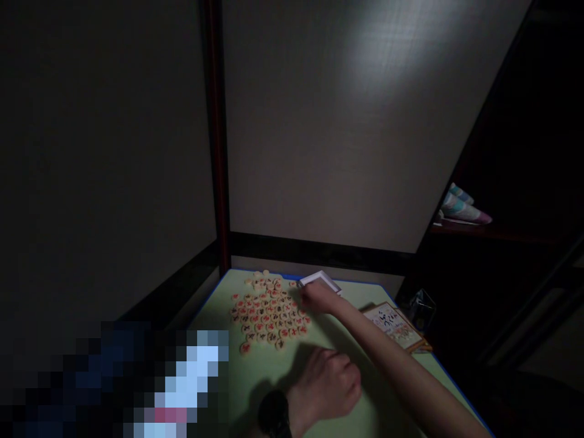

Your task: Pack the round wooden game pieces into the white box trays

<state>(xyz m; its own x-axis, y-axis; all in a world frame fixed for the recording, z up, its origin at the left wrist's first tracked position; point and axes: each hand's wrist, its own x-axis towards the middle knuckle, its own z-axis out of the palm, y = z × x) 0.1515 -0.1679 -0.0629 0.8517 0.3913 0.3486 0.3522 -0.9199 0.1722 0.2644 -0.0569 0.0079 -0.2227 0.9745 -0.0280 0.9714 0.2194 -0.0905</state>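
Observation:
Many round Chinese chess pieces point(269, 316), pale with red or black characters, lie spread face up over the far left half of the green table point(255, 389). Past their right edge reaches my right hand point(316, 296), its fingers curled down in front of a white open box point(326, 278). Its fingertips are dim and turned away, so what they hold, if anything, is hidden. My left hand point(331, 380), with a dark watch on the wrist, rests near the front of the table. Its fingers are folded into a loose fist, and nothing shows in them.
A flat box with a printed lid point(390, 325) lies at the table's right edge, beside a dark shiny packet point(420, 307). Pale panels point(319, 152) rise behind the table. Patterned cloth point(463, 205) sits on a shelf at right. The lower left is blurred out.

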